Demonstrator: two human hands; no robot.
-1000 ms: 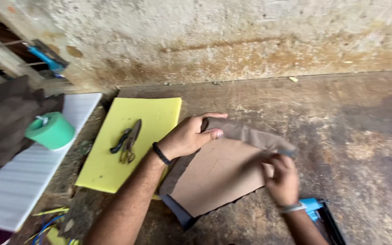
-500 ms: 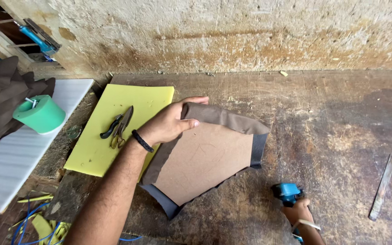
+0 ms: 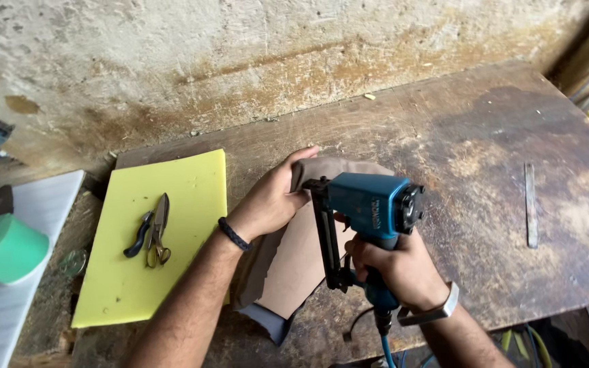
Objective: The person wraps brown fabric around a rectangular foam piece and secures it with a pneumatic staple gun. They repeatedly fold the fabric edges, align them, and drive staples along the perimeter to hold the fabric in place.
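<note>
A flat brown board wrapped in grey-brown fabric (image 3: pixel 288 266) lies on the worn wooden workbench (image 3: pixel 485 170). My left hand (image 3: pixel 270 201) presses on its upper edge, holding the folded fabric down. My right hand (image 3: pixel 393 266) grips the handle of a blue pneumatic staple gun (image 3: pixel 366 208), held upright over the piece, its black magazine pointing down at the board just beside my left fingers. A blue air hose (image 3: pixel 384 344) runs down from the handle.
A yellow foam sheet (image 3: pixel 178 204) lies to the left with scissors and black-handled pliers (image 3: pixel 150 228) on it. A green tape roll (image 3: pixel 5 249) sits on a white panel at far left. A metal file (image 3: pixel 530 204) lies at right. A stained wall stands behind.
My right hand left the board's right edge, dropped to the bench's front edge, took the blue staple gun and brought it up over the piece. My left hand stayed on the fabric.
</note>
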